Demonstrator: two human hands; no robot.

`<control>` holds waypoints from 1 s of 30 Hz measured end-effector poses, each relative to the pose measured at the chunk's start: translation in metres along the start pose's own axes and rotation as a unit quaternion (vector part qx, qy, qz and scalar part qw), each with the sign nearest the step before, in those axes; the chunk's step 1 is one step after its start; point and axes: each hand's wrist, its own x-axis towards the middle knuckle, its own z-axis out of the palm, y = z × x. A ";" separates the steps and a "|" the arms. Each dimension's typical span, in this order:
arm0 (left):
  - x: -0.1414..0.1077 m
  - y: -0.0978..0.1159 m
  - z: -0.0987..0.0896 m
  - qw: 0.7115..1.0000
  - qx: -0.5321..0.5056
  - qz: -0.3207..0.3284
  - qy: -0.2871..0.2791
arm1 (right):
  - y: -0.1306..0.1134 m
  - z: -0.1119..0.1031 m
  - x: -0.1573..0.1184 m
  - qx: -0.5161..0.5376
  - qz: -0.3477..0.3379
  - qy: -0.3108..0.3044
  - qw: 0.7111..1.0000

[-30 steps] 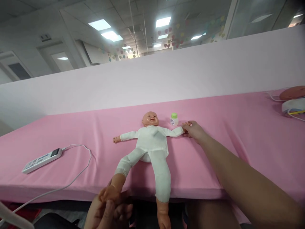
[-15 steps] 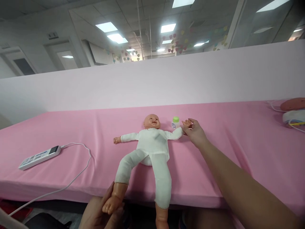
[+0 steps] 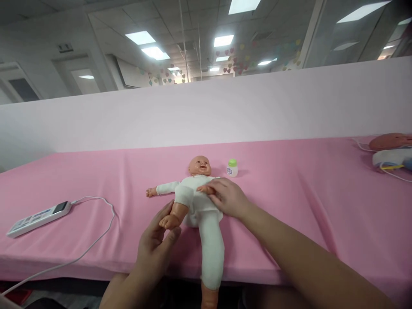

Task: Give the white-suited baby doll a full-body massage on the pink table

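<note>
A baby doll (image 3: 209,231) in white clothes lies on its back on the pink-covered table (image 3: 273,171), head away from me. My left hand (image 3: 157,240) is closed around the foot of the doll's leg on the left, which is bent up toward its belly. My right hand (image 3: 228,197) grips the doll's arm on the right near its small hand, folded across the chest. The doll's other arm stretches out to the left. Its other leg lies straight toward me, the foot past the table edge and cut off by the frame.
A small bottle with a green cap (image 3: 232,168) stands right of the doll's head. At left lies a white power strip (image 3: 40,219) with its cable running to the front edge. Another doll-like item (image 3: 391,141) with white cords lies far right. A white partition (image 3: 206,116) rises behind.
My left hand has lifted the doll's foot up toward its belly, bending the leg. My right hand has brought the doll's outstretched arm inward across its chest.
</note>
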 end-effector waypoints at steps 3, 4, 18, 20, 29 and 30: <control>0.019 -0.003 0.013 1.000 -0.012 -0.001 -0.016 | -0.002 0.001 0.001 0.001 -0.065 -0.051 0.997; 0.024 -0.002 0.016 1.000 -0.004 -0.005 -0.019 | -0.002 0.000 0.001 -0.001 -0.070 -0.060 0.996; 0.011 0.011 0.000 0.999 0.020 -0.038 0.010 | 0.019 -0.007 -0.008 0.097 0.092 -0.001 0.991; -0.005 0.007 -0.014 0.999 -0.004 -0.046 0.017 | 0.029 -0.012 -0.009 0.155 0.207 0.059 0.964; -0.076 -0.010 -0.069 0.990 0.058 -0.124 0.042 | 0.095 -0.040 -0.022 0.215 0.520 0.154 0.812; -0.083 -0.014 -0.072 0.990 0.072 -0.118 0.033 | 0.099 -0.040 -0.023 0.222 0.535 0.144 0.803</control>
